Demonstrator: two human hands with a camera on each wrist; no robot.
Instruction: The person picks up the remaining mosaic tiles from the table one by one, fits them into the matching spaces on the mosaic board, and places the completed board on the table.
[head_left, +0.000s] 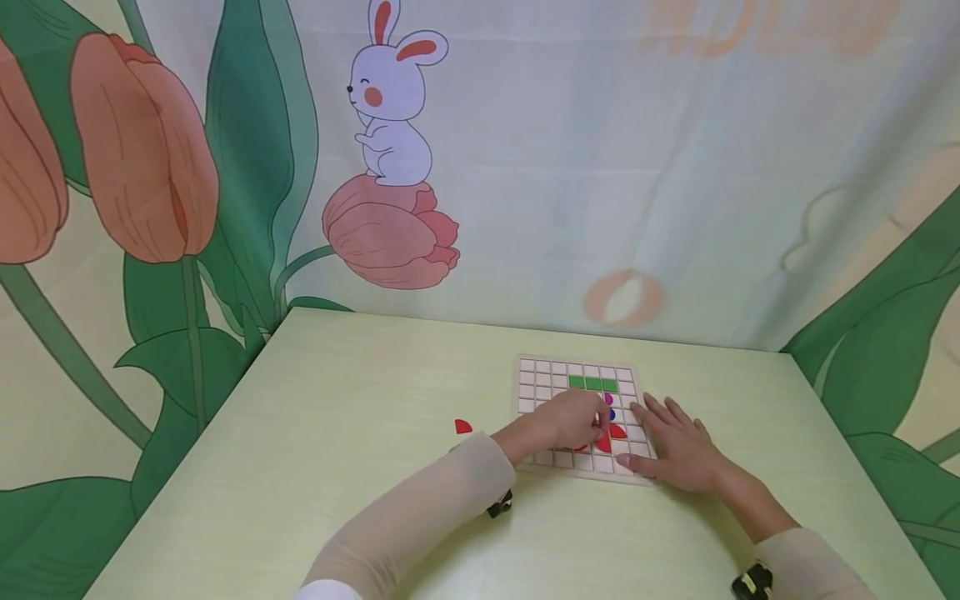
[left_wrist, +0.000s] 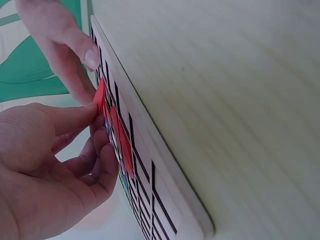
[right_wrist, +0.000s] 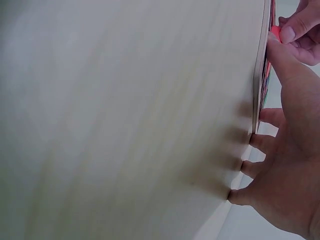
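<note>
A pale board with a square grid (head_left: 527, 379) lies flat on the table. Over its lower middle, my left hand (head_left: 567, 417) pinches a small red piece (left_wrist: 100, 95) between thumb and fingers, tilted up against the grid. Another red piece (left_wrist: 123, 142) lies flat on the board beside it. Green pieces (head_left: 592, 384) form a row near the far side, with a magenta piece (head_left: 608, 399) and a blue piece (head_left: 612, 414) below them. My right hand (head_left: 678, 446) rests with spread fingers at the board's right edge, its thumb over the near corner.
A red quarter-circle piece (head_left: 463, 427) lies on the table (head_left: 360, 392), left of the board and just beyond my left forearm. Behind the table's far edge hangs a cloth (head_left: 525, 167) printed with tulips and a rabbit.
</note>
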